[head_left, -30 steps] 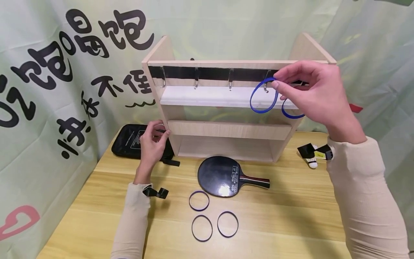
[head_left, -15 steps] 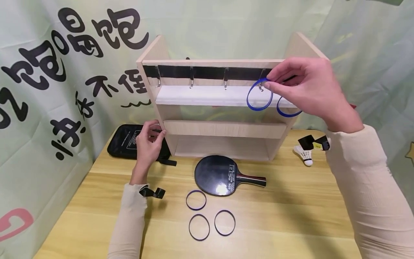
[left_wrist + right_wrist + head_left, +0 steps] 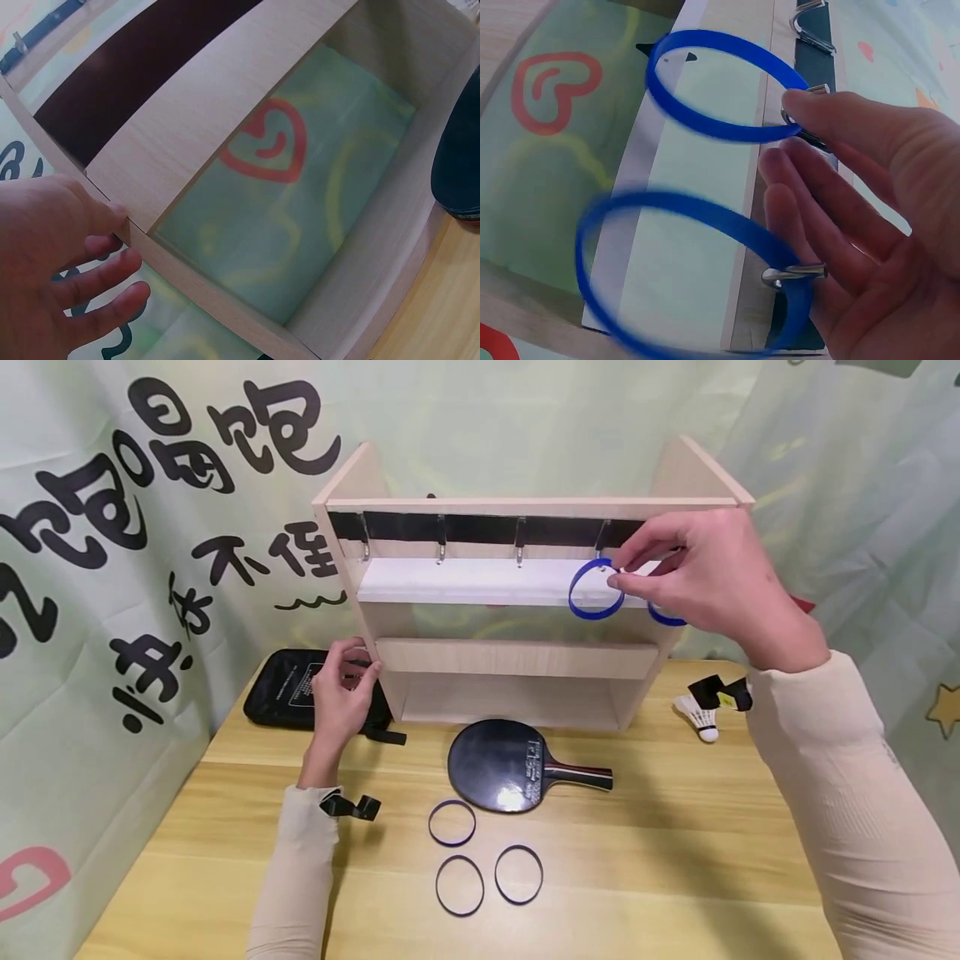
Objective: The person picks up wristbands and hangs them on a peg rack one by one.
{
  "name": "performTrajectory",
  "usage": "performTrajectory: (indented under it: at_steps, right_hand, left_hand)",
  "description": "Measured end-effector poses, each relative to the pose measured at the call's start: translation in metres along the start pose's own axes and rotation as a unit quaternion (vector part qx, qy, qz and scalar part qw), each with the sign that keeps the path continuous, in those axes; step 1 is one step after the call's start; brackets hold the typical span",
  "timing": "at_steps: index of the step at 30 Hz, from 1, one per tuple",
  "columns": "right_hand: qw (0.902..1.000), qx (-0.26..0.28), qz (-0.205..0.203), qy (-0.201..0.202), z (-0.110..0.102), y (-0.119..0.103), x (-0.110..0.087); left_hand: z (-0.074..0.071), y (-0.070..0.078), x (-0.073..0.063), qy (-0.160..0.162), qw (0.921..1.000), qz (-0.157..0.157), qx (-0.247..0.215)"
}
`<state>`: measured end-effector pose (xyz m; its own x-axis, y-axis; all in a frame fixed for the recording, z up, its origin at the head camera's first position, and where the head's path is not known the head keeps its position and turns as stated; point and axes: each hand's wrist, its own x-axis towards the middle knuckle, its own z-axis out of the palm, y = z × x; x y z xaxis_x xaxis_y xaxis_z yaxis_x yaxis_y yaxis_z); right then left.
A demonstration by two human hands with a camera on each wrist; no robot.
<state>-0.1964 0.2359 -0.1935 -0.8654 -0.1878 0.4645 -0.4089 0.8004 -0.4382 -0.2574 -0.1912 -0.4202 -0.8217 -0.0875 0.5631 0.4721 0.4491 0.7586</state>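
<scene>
The right hand (image 3: pixel 705 581) pinches a blue ring (image 3: pixel 595 615), likely light and springy, best held by its rim, while the left hand (image 3: pixel 341 692) loosely touches the left edge of the rack (image 3: pixel 517 658).

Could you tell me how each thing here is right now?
Held blue ring: pinched by right hand, at a hook
Other blue ring: hanging on a hook
Three leftmost hooks: bare
Three loose rings: lying flat, apart
Paddle: lying flat
Shuttlecock: on its side
Black case: lying flat
Rack: upright, left hand touching its side

All views share the rack (image 3: pixel 516 658)
</scene>
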Motion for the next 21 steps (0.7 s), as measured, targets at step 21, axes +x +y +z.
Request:
performTrajectory:
  at_steps: [21]
  right_hand:
    - [0.9752,0.103,-0.180,0.078,0.021,0.012,-0.060]
  left_hand:
    - [0.001,-0.002,0.000,0.000,1.0000,0.007,-0.001]
